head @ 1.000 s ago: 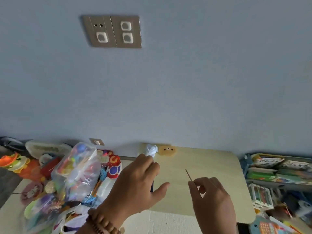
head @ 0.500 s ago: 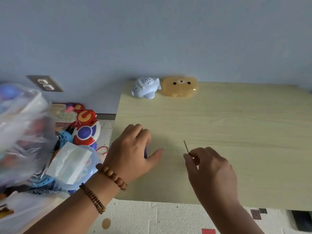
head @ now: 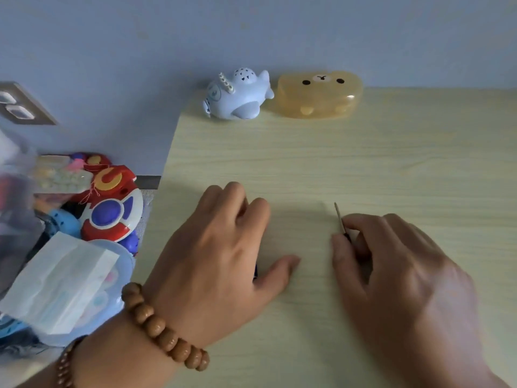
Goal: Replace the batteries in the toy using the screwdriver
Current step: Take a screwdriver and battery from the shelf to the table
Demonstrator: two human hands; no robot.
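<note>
A pale blue airplane toy (head: 237, 96) stands at the far edge of the light wooden table (head: 391, 163), against the wall. My left hand (head: 221, 261) rests on the table near the front left, its fingers curled over a small dark object (head: 255, 271) of which only a sliver shows. My right hand (head: 397, 270) lies to its right and pinches a thin screwdriver (head: 340, 218), whose metal shaft points up and away from me. Both hands are well short of the toy.
A translucent amber bear-faced case (head: 319, 93) sits just right of the airplane. Left of the table lies a heap of toys: a red, white and blue round toy (head: 112, 211), a clear bag (head: 16, 205), a folded white sheet (head: 58, 281). A wall socket (head: 19, 107) is low on the wall.
The view has tilted down and come closer, so the table fills the frame. Both hands have settled lower onto the table, still holding the dark object and the screwdriver.
</note>
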